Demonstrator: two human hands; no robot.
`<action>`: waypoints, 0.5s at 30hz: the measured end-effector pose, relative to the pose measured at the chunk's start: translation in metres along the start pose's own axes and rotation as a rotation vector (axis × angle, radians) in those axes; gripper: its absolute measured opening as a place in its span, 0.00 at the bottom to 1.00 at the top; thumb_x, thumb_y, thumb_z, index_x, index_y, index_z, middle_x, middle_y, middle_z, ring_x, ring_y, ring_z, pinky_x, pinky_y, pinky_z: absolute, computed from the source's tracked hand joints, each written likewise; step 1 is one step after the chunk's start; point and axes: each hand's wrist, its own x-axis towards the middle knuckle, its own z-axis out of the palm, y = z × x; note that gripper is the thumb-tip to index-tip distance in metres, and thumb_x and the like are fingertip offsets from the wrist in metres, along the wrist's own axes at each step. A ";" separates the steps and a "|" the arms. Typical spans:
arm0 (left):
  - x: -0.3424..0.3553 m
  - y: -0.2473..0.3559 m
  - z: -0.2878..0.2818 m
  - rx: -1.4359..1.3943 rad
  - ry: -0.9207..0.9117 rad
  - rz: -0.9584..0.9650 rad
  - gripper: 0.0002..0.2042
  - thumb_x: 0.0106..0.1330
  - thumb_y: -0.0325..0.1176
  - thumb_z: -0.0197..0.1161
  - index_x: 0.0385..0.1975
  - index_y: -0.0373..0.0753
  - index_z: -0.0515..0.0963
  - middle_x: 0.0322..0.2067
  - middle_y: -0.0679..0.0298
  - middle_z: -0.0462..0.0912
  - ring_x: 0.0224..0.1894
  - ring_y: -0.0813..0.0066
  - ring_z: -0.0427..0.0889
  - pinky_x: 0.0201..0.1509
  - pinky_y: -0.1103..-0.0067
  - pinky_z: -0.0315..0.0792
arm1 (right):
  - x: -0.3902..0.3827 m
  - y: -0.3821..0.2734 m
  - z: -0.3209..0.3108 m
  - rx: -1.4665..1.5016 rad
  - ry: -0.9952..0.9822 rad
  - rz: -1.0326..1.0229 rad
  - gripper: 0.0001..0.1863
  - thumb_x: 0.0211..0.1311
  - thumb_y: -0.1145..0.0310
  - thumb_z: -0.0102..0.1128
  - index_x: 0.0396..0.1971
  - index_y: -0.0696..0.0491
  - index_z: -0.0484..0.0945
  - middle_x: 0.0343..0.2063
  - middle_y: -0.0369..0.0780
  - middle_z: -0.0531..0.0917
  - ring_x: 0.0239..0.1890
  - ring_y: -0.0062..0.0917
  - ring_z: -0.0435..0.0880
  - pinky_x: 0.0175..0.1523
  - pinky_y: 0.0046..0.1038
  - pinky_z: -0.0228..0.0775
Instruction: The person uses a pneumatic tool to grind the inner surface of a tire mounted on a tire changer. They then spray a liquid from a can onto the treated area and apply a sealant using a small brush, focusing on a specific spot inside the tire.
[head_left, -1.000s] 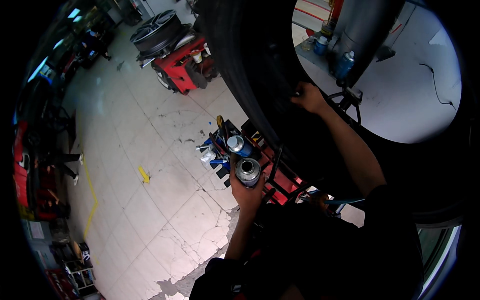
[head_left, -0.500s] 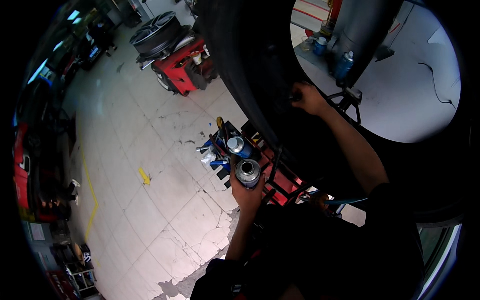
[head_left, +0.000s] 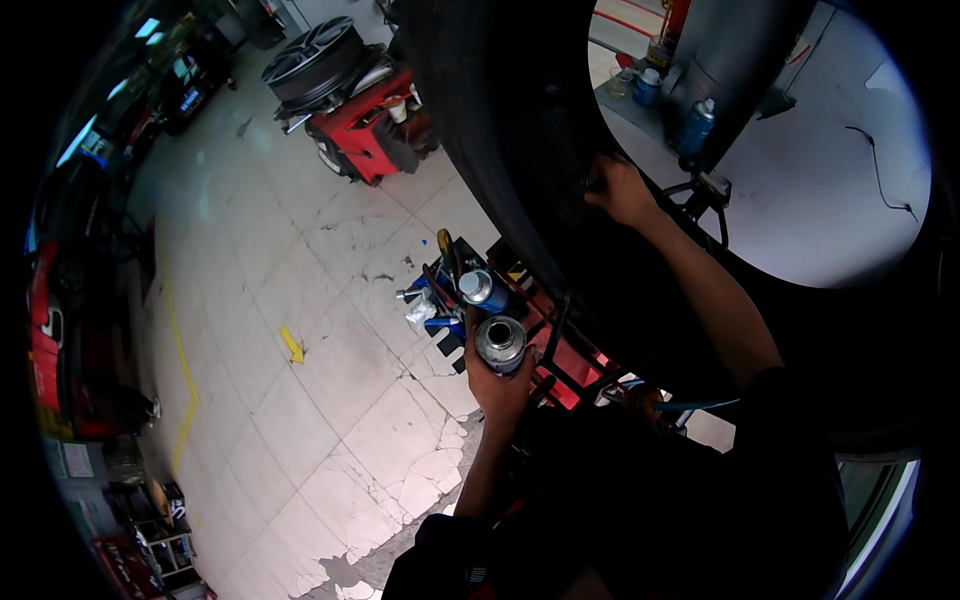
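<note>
In the lower middle of the head view, my left hand (head_left: 497,388) is wrapped round a round metal can (head_left: 501,347). The can's top faces up, and its narrow mouth is uncovered. Right beside it stands a blue can with a pale cap (head_left: 478,287), on a tool rack (head_left: 560,365) with red and black parts. My right hand (head_left: 622,190) reaches inside a large black tire (head_left: 475,120), its fingers closed on a small dark knob-like piece. What this piece touches is lost in the tire's shadow.
A red machine (head_left: 365,135) with an alloy wheel (head_left: 315,60) on top stands at the far left. Through the tire's opening show blue bottles (head_left: 697,125) beside a grey column. Small tools and a crumpled white scrap (head_left: 418,312) lie by the rack. A yellow arrow (head_left: 292,345) marks the tiled floor.
The view has shifted slightly. My right hand has turned a little inside the tire, with the dark piece showing less. My left hand keeps its hold on the can.
</note>
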 end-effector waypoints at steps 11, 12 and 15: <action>0.000 -0.003 -0.003 -0.022 0.001 0.017 0.38 0.45 0.29 0.75 0.57 0.31 0.61 0.49 0.53 0.74 0.52 0.62 0.74 0.56 0.71 0.67 | 0.013 0.021 0.014 0.108 0.071 0.069 0.20 0.44 0.66 0.69 0.38 0.58 0.75 0.37 0.50 0.80 0.43 0.43 0.79 0.49 0.38 0.72; 0.000 -0.002 -0.003 -0.019 0.004 0.013 0.38 0.45 0.29 0.75 0.57 0.31 0.61 0.49 0.52 0.74 0.52 0.61 0.74 0.56 0.71 0.67 | 0.016 0.025 0.013 0.079 0.145 0.054 0.20 0.44 0.66 0.69 0.38 0.58 0.75 0.36 0.51 0.80 0.42 0.43 0.79 0.49 0.38 0.72; 0.000 -0.002 -0.005 0.042 -0.004 0.003 0.38 0.45 0.29 0.74 0.58 0.32 0.61 0.49 0.52 0.74 0.52 0.61 0.74 0.56 0.70 0.67 | 0.010 0.024 0.007 0.332 -0.062 0.212 0.20 0.44 0.66 0.69 0.37 0.58 0.76 0.35 0.51 0.80 0.41 0.43 0.80 0.48 0.38 0.72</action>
